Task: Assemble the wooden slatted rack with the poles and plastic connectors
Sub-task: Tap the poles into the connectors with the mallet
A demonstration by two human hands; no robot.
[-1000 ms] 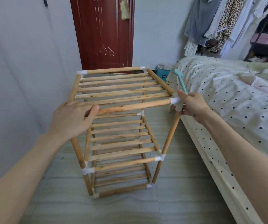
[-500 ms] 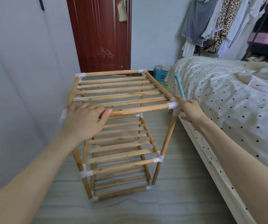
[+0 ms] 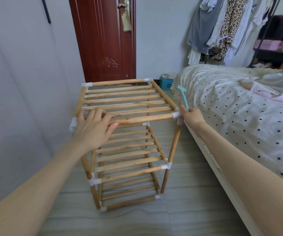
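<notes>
Three slatted tiers make up the wooden rack, which stands upright on the grey tiled floor between the pale wall on one side and the bed on the other, its poles joined at the corners by white plastic connectors. Her left hand lies on the near left part of the top tier, fingers stretched forward and resting flat across the front pole and the nearest slats, not wrapped round anything. Her right hand is at the near right top corner, touching the connector there, and its fingers are closed round the handle of a small teal plastic hammer, whose head points up and away toward the bed. Behind the rack a dark red wooden door is closed. Just beyond the foot of the bed a small blue box sits on the floor, and clothes hang on a rail in the far corner.
</notes>
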